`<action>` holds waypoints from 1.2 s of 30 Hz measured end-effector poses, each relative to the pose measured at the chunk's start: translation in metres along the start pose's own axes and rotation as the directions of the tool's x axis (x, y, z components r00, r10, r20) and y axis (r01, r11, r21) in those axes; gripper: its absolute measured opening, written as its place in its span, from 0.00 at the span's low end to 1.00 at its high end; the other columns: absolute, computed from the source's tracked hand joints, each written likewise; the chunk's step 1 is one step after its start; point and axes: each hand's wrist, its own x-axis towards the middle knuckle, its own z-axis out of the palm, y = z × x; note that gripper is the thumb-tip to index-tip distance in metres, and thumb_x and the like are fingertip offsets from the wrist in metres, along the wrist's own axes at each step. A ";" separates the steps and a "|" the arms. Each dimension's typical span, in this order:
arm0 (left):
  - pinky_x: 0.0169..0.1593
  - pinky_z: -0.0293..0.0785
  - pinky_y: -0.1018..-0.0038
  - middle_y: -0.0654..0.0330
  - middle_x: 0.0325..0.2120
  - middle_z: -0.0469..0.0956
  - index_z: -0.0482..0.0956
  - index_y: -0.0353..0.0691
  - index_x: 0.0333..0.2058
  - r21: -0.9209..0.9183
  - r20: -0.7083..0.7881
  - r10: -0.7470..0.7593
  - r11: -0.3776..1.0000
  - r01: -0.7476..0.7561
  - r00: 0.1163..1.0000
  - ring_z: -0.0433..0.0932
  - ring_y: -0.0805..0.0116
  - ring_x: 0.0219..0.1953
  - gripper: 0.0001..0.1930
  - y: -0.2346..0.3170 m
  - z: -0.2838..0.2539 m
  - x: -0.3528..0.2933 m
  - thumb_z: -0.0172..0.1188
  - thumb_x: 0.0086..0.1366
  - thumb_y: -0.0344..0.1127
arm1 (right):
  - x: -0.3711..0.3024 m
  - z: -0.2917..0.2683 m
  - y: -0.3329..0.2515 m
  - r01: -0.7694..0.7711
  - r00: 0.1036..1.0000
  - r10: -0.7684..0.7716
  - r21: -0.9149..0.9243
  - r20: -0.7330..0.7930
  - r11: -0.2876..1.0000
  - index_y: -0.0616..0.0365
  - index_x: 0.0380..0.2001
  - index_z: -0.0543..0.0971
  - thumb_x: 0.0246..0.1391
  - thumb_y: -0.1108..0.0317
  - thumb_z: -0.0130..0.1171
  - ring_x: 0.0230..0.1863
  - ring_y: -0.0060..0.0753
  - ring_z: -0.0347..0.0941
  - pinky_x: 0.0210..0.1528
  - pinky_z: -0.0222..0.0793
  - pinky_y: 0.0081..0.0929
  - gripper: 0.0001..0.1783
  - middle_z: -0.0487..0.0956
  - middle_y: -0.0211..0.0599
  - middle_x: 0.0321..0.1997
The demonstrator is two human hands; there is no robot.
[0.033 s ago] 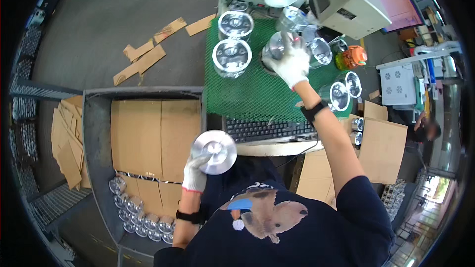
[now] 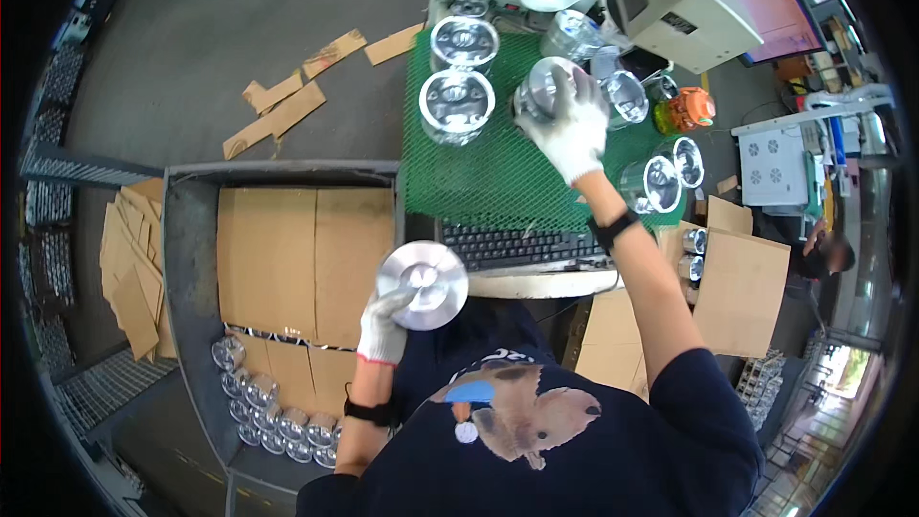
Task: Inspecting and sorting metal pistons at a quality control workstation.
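Note:
My left hand (image 2: 382,325), in a white knit glove, is closed on the edge of a shiny round metal piston (image 2: 429,273). It holds this piston with the round face up, in front of my body near the keyboard. My right hand (image 2: 574,129), gloved too, wraps over another metal piston (image 2: 541,88) on the green mesh mat (image 2: 479,187); the palm side is hidden. Two upright pistons (image 2: 457,103) stand to the left on the mat. More pistons (image 2: 624,99) lie to the right of my right hand, and a pair (image 2: 661,184) rests near the mat's right edge.
A grey bin (image 2: 278,169) at left holds cardboard sheets (image 2: 273,263) and rows of pistons (image 2: 263,393). A black keyboard (image 2: 522,244) lies before the mat. Behind stand a beige box-shaped device (image 2: 680,10) and an orange-lidded jar (image 2: 694,107). Cardboard strips (image 2: 278,120) lie on the floor.
My right hand's fingers have come down around the piston on the mat, which looks shifted slightly. My left hand still holds its piston, a little higher. The whole view has shifted slightly.

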 end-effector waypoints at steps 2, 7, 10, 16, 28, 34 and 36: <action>0.52 0.73 0.70 0.52 0.38 0.81 0.78 0.28 0.40 -0.120 0.087 0.002 0.993 0.008 0.996 0.79 0.62 0.42 0.16 0.001 0.001 0.004 0.60 0.50 0.25 | -0.046 -0.013 -0.015 0.099 0.995 -0.093 0.157 -0.048 0.983 0.53 0.54 0.71 0.37 0.51 0.69 0.54 0.52 0.67 0.56 0.64 0.47 0.39 0.71 0.46 0.53; 0.53 0.74 0.66 0.50 0.38 0.80 0.75 0.26 0.45 -0.254 0.253 -0.083 0.956 0.149 0.964 0.80 0.59 0.43 0.23 0.010 0.021 0.000 0.61 0.48 0.28 | -0.152 -0.027 -0.032 -0.484 0.804 0.088 0.560 0.589 0.672 0.59 0.52 0.77 0.50 0.57 0.64 0.49 0.43 0.76 0.55 0.69 0.33 0.27 0.80 0.48 0.47; 0.54 0.73 0.65 0.49 0.40 0.80 0.74 0.27 0.48 -0.280 0.344 -0.054 0.947 0.157 0.937 0.80 0.59 0.44 0.24 0.019 0.040 -0.016 0.61 0.49 0.28 | -0.149 -0.046 -0.043 -0.826 0.532 -0.031 0.527 0.846 0.200 0.61 0.53 0.75 0.58 0.59 0.58 0.49 0.34 0.76 0.54 0.70 0.28 0.23 0.80 0.43 0.49; 0.56 0.72 0.62 0.48 0.41 0.79 0.68 0.26 0.54 -0.368 0.423 -0.108 0.887 0.279 0.900 0.79 0.57 0.47 0.31 0.003 0.047 -0.017 0.61 0.50 0.29 | -0.137 -0.081 -0.083 -0.714 0.282 -0.427 -0.110 0.859 -0.692 0.62 0.59 0.68 0.59 0.45 0.54 0.57 0.41 0.72 0.62 0.65 0.45 0.35 0.75 0.45 0.57; 0.52 0.67 0.71 0.61 0.47 0.77 0.73 0.38 0.54 0.435 0.238 -0.362 0.869 0.235 0.901 0.74 0.69 0.46 0.20 -0.074 0.009 0.033 0.54 0.65 0.38 | -0.153 -0.068 -0.035 -0.700 0.359 -0.134 0.362 0.924 0.616 0.68 0.37 0.80 0.40 0.58 0.66 0.29 0.36 0.77 0.31 0.71 0.30 0.24 0.81 0.45 0.31; 0.48 0.70 0.64 0.57 0.45 0.74 0.62 0.39 0.63 0.254 0.336 -0.457 0.886 0.388 0.824 0.73 0.64 0.43 0.33 -0.069 0.030 0.061 0.43 0.69 0.58 | -0.098 -0.052 -0.068 0.344 0.492 -0.344 0.184 0.800 0.921 0.51 0.39 0.81 0.47 0.50 0.57 0.35 0.53 0.78 0.45 0.74 0.44 0.20 0.82 0.47 0.32; 0.47 0.71 0.63 0.56 0.45 0.74 0.63 0.39 0.62 0.105 0.370 -0.453 0.888 0.448 0.811 0.73 0.64 0.42 0.32 -0.074 0.039 0.080 0.42 0.69 0.58 | -0.083 -0.029 -0.076 0.424 0.505 -0.420 0.207 0.754 0.882 0.51 0.38 0.81 0.48 0.52 0.58 0.33 0.52 0.77 0.43 0.73 0.45 0.19 0.82 0.47 0.30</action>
